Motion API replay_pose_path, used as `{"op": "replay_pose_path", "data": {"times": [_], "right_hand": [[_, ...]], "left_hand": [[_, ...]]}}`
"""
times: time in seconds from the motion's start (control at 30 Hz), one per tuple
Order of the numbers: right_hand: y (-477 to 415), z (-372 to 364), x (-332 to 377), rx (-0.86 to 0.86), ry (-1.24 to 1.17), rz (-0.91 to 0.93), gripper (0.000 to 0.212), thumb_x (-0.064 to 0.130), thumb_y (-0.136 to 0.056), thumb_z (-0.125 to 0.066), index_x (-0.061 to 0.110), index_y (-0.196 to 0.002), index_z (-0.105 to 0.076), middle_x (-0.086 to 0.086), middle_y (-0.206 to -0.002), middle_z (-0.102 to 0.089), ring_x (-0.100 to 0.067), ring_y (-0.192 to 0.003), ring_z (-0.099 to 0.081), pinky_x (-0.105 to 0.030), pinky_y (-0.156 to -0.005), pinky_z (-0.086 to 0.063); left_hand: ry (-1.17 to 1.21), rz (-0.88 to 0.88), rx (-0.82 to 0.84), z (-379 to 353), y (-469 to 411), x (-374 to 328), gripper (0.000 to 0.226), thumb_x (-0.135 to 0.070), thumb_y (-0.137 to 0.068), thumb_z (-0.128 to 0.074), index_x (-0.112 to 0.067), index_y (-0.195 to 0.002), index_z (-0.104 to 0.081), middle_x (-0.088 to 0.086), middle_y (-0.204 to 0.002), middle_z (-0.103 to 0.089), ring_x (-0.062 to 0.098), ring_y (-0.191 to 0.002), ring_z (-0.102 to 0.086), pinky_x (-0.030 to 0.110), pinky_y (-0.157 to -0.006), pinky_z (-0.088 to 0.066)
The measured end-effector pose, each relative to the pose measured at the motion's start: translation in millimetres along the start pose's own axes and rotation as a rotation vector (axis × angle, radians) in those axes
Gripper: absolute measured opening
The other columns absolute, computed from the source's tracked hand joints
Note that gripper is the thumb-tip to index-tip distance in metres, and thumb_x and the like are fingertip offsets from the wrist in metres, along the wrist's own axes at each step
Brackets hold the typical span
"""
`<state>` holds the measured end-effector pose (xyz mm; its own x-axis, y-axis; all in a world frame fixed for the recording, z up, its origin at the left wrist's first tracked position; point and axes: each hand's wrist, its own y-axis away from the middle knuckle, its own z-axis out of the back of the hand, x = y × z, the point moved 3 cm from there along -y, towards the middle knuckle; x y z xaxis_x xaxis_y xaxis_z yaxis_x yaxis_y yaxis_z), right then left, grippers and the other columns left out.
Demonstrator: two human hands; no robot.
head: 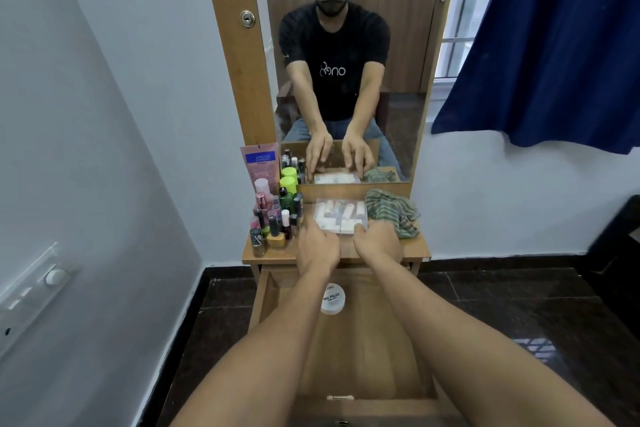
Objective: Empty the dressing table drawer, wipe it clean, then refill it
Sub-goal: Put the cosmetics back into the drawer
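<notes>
Forearms stretch over the open drawer, both hands on a clear box up on the table.

Left hand curls its fingers on the box's near left corner and right hand does the same at the near right, so each has a pinch on it. The box sits mid-table toward the back edge, between the bottles along the left edge and the cloth at the back right corner. Its long axis runs left to right, parallel to the back edge, and the tubes inside lie roughly front to back. Whether it is being set down or picked up, I can't tell. Either way I'd keep it level, with an even hold on both corners, and move it straight along its short axis, clear of the bottles. A white jar lies in the drawer near the back.
</notes>
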<state>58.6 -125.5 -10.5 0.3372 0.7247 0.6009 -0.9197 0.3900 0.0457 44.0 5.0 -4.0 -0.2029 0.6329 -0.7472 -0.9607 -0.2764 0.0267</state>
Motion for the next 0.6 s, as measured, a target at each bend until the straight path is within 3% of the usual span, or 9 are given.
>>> {"op": "replay_pose_path", "data": {"times": [0.17,0.33,0.53,0.6], "right_hand": [[0,-3,0,-0.042,-0.011,-0.006,0.033,0.04,-0.097,-0.054,0.011,-0.09,-0.069,-0.01,-0.11,-0.064,-0.029,-0.086,-0.064,-0.035,-0.073,-0.053],[10,-3,-7,-0.044,-0.036,-0.051,0.033,0.043,-0.092,-0.06,0.01,-0.091,-0.066,-0.008,-0.105,-0.065,-0.031,-0.088,-0.065,-0.036,-0.072,-0.053],[34,-1,-23,-0.024,-0.175,-0.053,0.029,0.038,-0.09,-0.064,0.012,-0.079,-0.055,-0.006,-0.094,-0.065,-0.022,-0.073,-0.057,-0.028,-0.052,-0.034],[48,1,-31,-0.036,-0.236,-0.056,0.028,0.037,-0.09,-0.067,0.013,-0.077,-0.059,-0.003,-0.087,-0.066,-0.02,-0.071,-0.057,-0.028,-0.053,-0.036]], "left_hand": [[-0.057,0.08,0.039,0,-2,-4,0.047,-0.016,-0.098,-0.045,-0.003,-0.143,-0.048,0.018,-0.138,-0.057,0.035,-0.124,-0.055,0.039,-0.096,-0.044],[-0.049,0.13,-0.02,-1,13,5,0.045,-0.019,-0.1,-0.044,-0.002,-0.141,-0.051,0.019,-0.145,-0.044,0.036,-0.126,-0.051,0.038,-0.099,-0.041],[-0.018,0.181,-0.081,3,36,15,0.033,-0.022,-0.104,-0.046,-0.005,-0.127,-0.064,0.018,-0.147,-0.044,0.035,-0.12,-0.057,0.039,-0.098,-0.045],[0.002,0.185,-0.096,5,50,19,0.032,-0.022,-0.103,-0.049,-0.005,-0.125,-0.065,0.018,-0.142,-0.048,0.035,-0.118,-0.058,0.039,-0.095,-0.045]]}}
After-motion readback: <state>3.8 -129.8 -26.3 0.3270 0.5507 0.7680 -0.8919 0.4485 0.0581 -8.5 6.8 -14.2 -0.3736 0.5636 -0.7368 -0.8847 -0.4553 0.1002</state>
